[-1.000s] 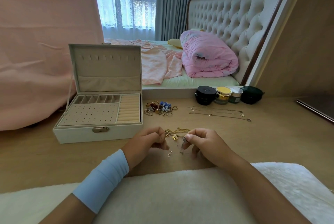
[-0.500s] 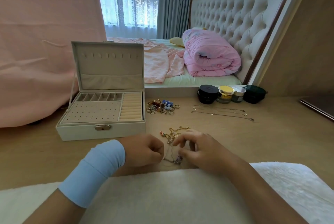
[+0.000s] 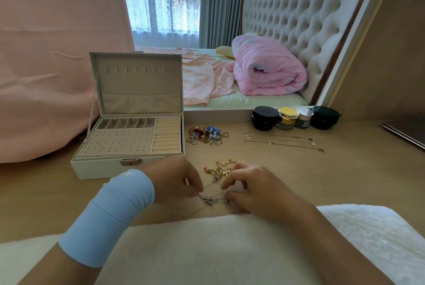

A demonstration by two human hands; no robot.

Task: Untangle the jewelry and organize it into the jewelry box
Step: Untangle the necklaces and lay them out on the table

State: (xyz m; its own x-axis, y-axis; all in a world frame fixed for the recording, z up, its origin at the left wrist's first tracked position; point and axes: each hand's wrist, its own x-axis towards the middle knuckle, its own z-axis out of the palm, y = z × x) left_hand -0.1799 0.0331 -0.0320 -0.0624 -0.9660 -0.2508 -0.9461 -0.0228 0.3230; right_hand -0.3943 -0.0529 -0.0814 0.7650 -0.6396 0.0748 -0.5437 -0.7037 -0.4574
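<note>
Low in the centre of the frame, the left grip [image 3: 177, 181] and the right grip [image 3: 255, 190] each pinch a thin tangled necklace [image 3: 210, 200] on the desk [image 3: 322, 181]. The open jewelry box [image 3: 103, 168] stands at centre left.

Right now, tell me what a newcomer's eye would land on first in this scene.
First, the left hand and right hand meeting at the near edge of the table, both pinching a thin pendant chain. Next, the white jewelry box standing open to the left, its compartments unfilled, with a heap of rings and charms just to its right. Behind, a rolled pink quilt sits on the bed.
</note>
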